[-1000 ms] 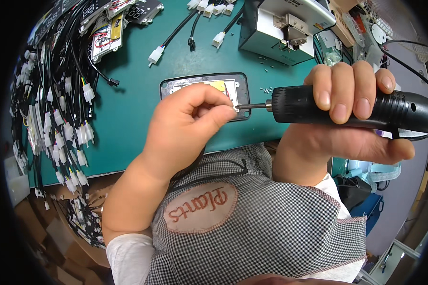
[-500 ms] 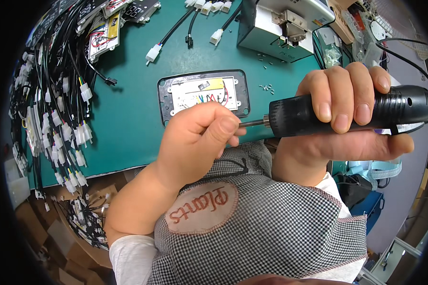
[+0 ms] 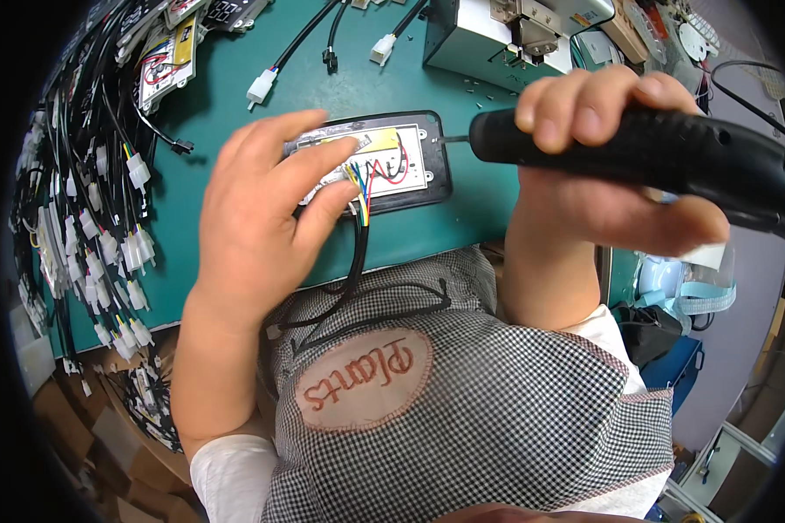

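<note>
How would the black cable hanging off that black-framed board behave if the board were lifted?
Probably floppy: the black cable droops in loose curves over the table edge. It would likely trail and tug the black-framed board, whose thin coloured wires look delicate. The board itself seems light and flat.

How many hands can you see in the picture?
2. The left hand presses on the black rectangular case with the white circuit board. The right hand grips the black electric screwdriver at its right edge.

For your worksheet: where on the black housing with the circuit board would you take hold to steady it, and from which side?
Grip the black housing by its long edges near the left end, coming from the left. It lies flat; the electric screwdriver works its right edge and the wires leave its near edge. The left hand already rests there.
</note>
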{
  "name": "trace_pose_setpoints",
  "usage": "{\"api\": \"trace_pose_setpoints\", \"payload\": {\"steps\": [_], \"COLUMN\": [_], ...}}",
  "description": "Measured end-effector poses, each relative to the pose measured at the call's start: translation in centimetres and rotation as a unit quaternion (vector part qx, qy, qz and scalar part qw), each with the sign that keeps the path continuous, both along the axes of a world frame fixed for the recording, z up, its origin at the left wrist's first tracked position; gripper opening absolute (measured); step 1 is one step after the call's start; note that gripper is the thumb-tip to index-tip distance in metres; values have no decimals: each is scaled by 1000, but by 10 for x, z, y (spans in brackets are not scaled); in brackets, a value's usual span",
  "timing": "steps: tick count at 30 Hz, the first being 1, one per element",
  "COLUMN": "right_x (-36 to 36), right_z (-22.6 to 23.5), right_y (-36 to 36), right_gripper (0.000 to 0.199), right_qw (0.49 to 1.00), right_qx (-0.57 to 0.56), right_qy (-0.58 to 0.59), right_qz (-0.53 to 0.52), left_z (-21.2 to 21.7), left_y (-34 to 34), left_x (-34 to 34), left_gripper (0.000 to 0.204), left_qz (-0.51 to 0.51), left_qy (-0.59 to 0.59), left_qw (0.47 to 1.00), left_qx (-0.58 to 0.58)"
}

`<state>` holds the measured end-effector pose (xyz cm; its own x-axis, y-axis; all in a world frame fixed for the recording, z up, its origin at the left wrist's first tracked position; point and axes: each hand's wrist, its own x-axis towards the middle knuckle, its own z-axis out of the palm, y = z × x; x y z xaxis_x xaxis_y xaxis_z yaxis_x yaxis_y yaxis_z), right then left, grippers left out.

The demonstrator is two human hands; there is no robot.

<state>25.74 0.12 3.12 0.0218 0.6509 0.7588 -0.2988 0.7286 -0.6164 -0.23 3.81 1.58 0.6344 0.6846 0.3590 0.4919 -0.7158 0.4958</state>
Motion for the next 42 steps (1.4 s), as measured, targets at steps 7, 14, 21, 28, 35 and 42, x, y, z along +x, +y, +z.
{"api": "trace_pose_setpoints", "payload": {"steps": [7,14,21,28,35,42], "right_x": [-4,-7,-20,6,76,13], "right_z": [-31,-32,-14,-27,35,50], "right_y": [23,34,29,27,44,48], "right_gripper": [86,87,85,82,84,64], "right_qw": [997,1000,980,987,991,927], "right_qx": [-38,-16,-180,-118,-23,-46], "right_qy": [52,-6,-58,74,59,145], "right_qz": [-48,-11,-63,-83,-120,-343], "left_z": [-20,-23,-23,-25,-25,-26], "left_y": [0,1,1,0,-3,-3], "left_x": [-12,-10,-10,-10,-10,-8], "left_gripper": [40,39,41,41,40,40], "left_qz": [12,7,6,3,12,11], "left_qy": [108,85,72,78,70,66], "left_qw": [994,996,997,997,997,998], "left_qx": [-11,-12,-25,-19,-18,-15]}}
